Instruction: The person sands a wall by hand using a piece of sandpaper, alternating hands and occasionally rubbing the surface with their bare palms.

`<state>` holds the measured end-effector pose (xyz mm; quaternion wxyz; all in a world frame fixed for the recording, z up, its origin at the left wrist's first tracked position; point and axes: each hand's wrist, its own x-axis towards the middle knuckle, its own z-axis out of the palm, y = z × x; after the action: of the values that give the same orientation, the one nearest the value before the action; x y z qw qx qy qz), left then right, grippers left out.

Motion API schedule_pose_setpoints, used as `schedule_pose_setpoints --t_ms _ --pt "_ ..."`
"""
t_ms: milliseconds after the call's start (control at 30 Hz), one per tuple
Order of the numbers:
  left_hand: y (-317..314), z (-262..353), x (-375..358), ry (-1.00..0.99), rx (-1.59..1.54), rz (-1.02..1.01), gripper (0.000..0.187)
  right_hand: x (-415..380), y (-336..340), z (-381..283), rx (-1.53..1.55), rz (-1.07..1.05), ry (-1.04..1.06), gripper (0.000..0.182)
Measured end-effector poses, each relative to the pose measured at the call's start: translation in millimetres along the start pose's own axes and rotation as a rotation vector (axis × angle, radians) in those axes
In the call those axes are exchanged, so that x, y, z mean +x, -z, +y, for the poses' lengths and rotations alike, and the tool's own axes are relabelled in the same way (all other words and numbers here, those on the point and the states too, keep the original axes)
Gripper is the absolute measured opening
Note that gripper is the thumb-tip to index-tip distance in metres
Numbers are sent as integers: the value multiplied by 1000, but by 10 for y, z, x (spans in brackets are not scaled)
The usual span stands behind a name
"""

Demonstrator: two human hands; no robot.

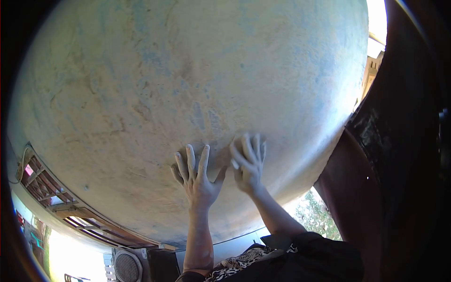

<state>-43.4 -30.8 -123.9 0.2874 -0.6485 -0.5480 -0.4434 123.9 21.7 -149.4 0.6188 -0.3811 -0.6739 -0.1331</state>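
Observation:
A large wall (pixel 155 103) fills most of the view, pale and chalky, with brown smudges and worn blue patches. My left hand (pixel 195 181) lies against its lower middle, palm toward it and fingers spread. Just to the right, my right hand (pixel 249 162) is also at the wall with its fingers stretched and apart, slightly smeared by motion. A small whitish spot shows by its thumb, too small to name. Both hands look dusted with pale powder. No tool shows in either hand.
A wooden-framed opening with slats (pixel 84 221) runs along the lower left. Below stands a black speaker (pixel 127 265) with a round grille. A dark reddish-brown panel (pixel 352 183) borders the right side, with green leaves (pixel 314 214) beyond the wall's edge.

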Motion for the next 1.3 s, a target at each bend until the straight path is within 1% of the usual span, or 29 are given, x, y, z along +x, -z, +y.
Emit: schedule_pose_setpoints --t_ms 67,100,167,200,267,300,400,500,667,700,800,867,967,1000,1067,1100,1133,1200,1267,1300 --pt "142 -95 19 83 -34 -85 91 -352 -114 24 -11 -118 56 41" --pt "168 -152 14 90 -33 -68 91 -410 -159 75 -8 -117 75 41" --pt "198 -269 -20 32 -33 -52 88 -431 -242 174 17 35 92 37" --pt "187 -310 -40 39 -36 -41 88 -350 -279 129 17 34 106 37" --pt "142 -355 -100 -15 -21 -57 84 -61 -286 -104 -73 103 9 35" --pt "130 -376 -108 -33 -18 -46 79 163 -247 -280 -70 97 2 36" --pt "111 -423 -147 -52 11 -76 75 681 -223 -628 -60 112 -24 38" --pt "81 -466 -211 -75 7 -84 72 605 -307 -688 -41 150 -19 39" --pt "142 -474 -197 -92 -67 -105 72 18 -396 -517 -48 146 -28 36" --pt "153 -477 -192 -93 -77 -117 73 135 -384 -531 -42 183 10 35" --pt "180 -509 -192 -88 -97 -161 75 751 -294 -693 -36 209 -4 36" --pt "191 -537 -226 -92 -123 -166 76 1044 -277 -736 -28 266 28 37" --pt "211 -550 -221 -91 -161 -174 78 966 -286 -757 -29 258 21 37" --pt "228 -566 -226 -92 -174 -195 78 823 -300 -760 -31 263 25 37" --pt "270 -563 -214 -97 -194 -204 80 395 -347 -762 -24 192 -24 36" --pt "287 -565 -206 -97 -213 -218 82 226 -363 -740 -25 201 -17 36" --pt "289 -580 -218 -101 -215 -205 82 84 -359 -695 -52 164 -21 36" --pt "267 -603 -226 -117 -228 -260 84 173 -333 -631 -79 130 -11 36" --pt "294 -610 -206 -120 -206 -252 86 483 -283 -652 -52 207 12 36" --pt "282 -627 -213 -141 -168 -236 85 670 -251 -717 -38 223 -21 36"
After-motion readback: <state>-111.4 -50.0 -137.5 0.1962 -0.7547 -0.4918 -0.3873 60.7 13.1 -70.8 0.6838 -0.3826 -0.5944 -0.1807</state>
